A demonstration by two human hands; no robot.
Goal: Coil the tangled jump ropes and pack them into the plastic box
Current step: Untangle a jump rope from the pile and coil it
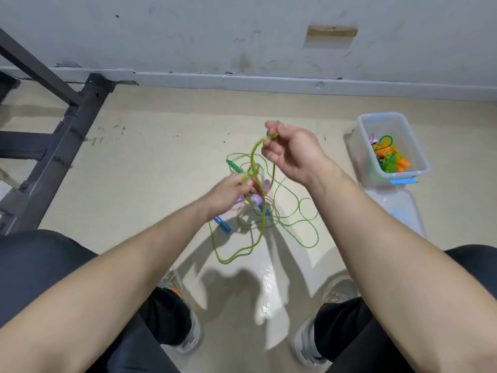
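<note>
A yellow-green jump rope point(236, 254) runs from my left hand up to my right hand and hangs in a long loop to the floor. My left hand point(231, 193) grips the rope together with its purple handles point(256, 198). My right hand point(291, 152), raised higher, pinches a bend of the same rope between thumb and fingers. More thin green rope point(301, 216) lies tangled on the floor below, with a green handle point(233, 166) and blue handles point(223, 224). The clear plastic box point(419, 154) stands at the right, holding a coiled rope with orange and green handles point(390, 154).
The box's clear lid with a blue clip point(400, 208) lies on the floor just in front of the box. A dark metal frame point(53, 146) stands at the left. The wall and skirting run along the back. My knees and shoes are at the bottom.
</note>
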